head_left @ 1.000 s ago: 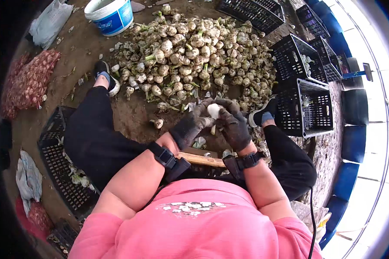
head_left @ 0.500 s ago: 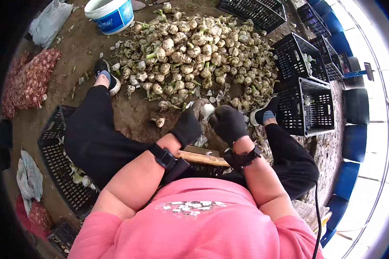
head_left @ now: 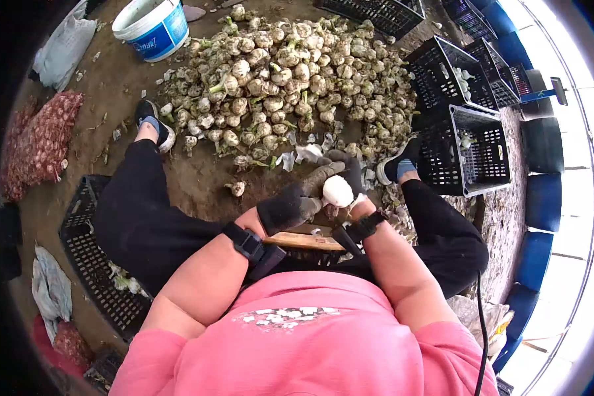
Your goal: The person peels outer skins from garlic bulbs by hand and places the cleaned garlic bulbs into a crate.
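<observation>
A broad heap of round, soil-smeared garlic bulbs [head_left: 297, 79] lies on the brown earth floor [head_left: 195, 185] ahead, between a round white-and-blue plastic bucket [head_left: 157, 41] at far left and a black rectangular plastic crate [head_left: 439, 158] at right, with a round white bulb [head_left: 337, 192] nearer, between the dark-gloved left hand [head_left: 296, 203] and dark-gloved right hand [head_left: 351, 169].

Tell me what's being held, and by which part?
The left hand holds a white bulb by its left side; whether the right hand also grips it cannot be told.
</observation>
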A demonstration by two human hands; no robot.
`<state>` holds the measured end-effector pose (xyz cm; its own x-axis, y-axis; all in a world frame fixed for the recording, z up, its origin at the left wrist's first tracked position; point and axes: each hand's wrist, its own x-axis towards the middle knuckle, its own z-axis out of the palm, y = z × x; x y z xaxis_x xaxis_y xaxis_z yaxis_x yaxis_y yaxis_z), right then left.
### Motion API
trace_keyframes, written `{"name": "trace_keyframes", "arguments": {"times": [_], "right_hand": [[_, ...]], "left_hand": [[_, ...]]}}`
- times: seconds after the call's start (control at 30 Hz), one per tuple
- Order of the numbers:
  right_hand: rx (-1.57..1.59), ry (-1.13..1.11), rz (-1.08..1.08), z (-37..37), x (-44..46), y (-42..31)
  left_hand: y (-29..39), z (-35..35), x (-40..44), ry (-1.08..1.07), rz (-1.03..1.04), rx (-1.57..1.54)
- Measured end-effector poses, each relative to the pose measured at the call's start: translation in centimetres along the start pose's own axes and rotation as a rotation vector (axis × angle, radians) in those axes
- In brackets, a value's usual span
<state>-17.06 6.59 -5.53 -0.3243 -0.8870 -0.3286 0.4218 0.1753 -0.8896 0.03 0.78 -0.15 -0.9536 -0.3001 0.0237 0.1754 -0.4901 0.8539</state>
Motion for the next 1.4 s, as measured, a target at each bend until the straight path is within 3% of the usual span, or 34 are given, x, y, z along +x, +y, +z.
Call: {"name": "trace_keyframes", "arguments": {"times": [0.03,0.07,0.1,0.13,0.17,0.2,0.23,0.27,0.37,0.43,0.47,0.57,0.6,0.67,0.7,0.8,0.87,0.93,0.97,1.0,1.07,1.13,1.17,1.2,1.27,1.33,1.37,1.4], "right_hand": [[-0.287,0.048,-0.116,1.5,-0.1,-1.2],[-0.900,0.191,-0.198,2.6,-0.7,-4.8],[-0.964,0.264,-0.418,1.5,0.2,-4.2],[-1.069,0.280,-0.454,0.7,0.4,-4.5],[-1.174,0.301,-0.490,0.3,0.6,-5.0],[-1.322,0.266,-0.326,-0.6,0.1,-5.6],[-1.013,0.199,-0.211,-0.9,-0.4,-5.9],[-0.705,0.131,-0.092,-0.9,-1.0,-5.9],[-0.886,0.045,-0.477,0.6,-3.1,-5.5],[-0.858,0.005,-0.263,4.9,-5.0,-7.6],[-0.856,0.010,-0.263,5.1,-5.1,-8.2],[-1.268,-0.075,-0.327,5.3,-4.7,-9.0],[-1.261,-0.073,-0.329,5.1,-4.4,-8.7],[-1.229,0.003,-0.488,3.9,-3.0,-7.4],[-1.044,0.109,-0.373,2.9,-2.0,-6.1],[-1.216,0.291,-0.441,0.8,-0.7,-5.8],[-1.082,0.285,-0.520,0.4,-0.4,-6.0],[-1.144,0.221,-0.365,0.1,-2.0,-7.6],[-0.804,0.200,-0.251,0.4,-2.5,-7.6],[-0.808,0.200,-0.247,0.6,-3.1,-7.8],[-1.101,0.042,-0.420,4.0,-5.1,-10.6],[-1.112,0.049,-0.433,6.8,-6.0,-11.1],[-1.265,0.029,-0.393,7.3,-5.8,-11.0],[-1.417,0.007,-0.352,7.5,-5.5,-11.1],[-1.373,-0.054,-0.446,6.6,-4.6,-10.4],[-1.077,0.104,-0.464,5.5,-3.6,-9.3],[-1.008,0.151,-0.424,4.7,-3.1,-9.0],[-1.009,0.152,-0.426,4.0,-3.0,-8.6]], "left_hand": [[-0.8,-0.1,0.0,0.053,0.088,0.129],[-0.7,0.0,0.1,0.104,0.177,0.261],[-0.2,-0.4,-0.3,0.092,0.034,0.016],[-2.0,-1.7,0.0,0.182,0.101,0.011],[0.0,-1.3,-0.1,0.267,0.025,-0.036],[2.0,-0.7,-0.3,0.351,-0.053,-0.085],[1.9,-0.9,0.0,0.338,0.040,-0.333],[1.8,-1.0,0.1,0.346,0.043,-0.333],[2.9,-0.4,0.1,0.418,-0.106,-0.083],[2.7,-0.2,0.1,0.404,-0.101,-0.114],[2.5,-0.1,0.1,0.390,-0.101,-0.145],[1.8,-0.8,0.1,0.364,-0.103,-0.302],[1.6,-0.8,0.0,0.364,-0.106,-0.296],[3.9,0.9,-0.2,0.322,-0.066,-0.588],[2.2,-0.5,-0.8,0.036,-0.012,-0.690],[1.7,0.6,-1.1,0.036,-0.085,-0.789],[1.6,0.4,-1.0,0.007,-0.089,-0.808],[1.1,-0.2,-0.6,0.153,-0.072,-0.819],[0.9,-0.6,-0.4,0.151,-0.088,-0.861],[0.7,-0.9,-0.2,0.149,-0.105,-0.904],[1.0,-0.5,0.1,0.209,-0.087,-0.700],[2.2,0.6,-0.4,0.225,-0.046,-0.708],[2.1,0.2,-0.9,0.190,-0.017,-0.412],[1.5,-0.3,-0.8,0.169,0.008,-0.345],[2.3,-0.1,-0.7,0.151,0.036,-0.272],[4.8,1.3,-1.1,0.220,-0.127,-0.647],[3.2,0.3,-1.2,0.088,-0.153,-0.767],[1.6,-0.3,-1.3,0.085,-0.151,-0.766]]}}
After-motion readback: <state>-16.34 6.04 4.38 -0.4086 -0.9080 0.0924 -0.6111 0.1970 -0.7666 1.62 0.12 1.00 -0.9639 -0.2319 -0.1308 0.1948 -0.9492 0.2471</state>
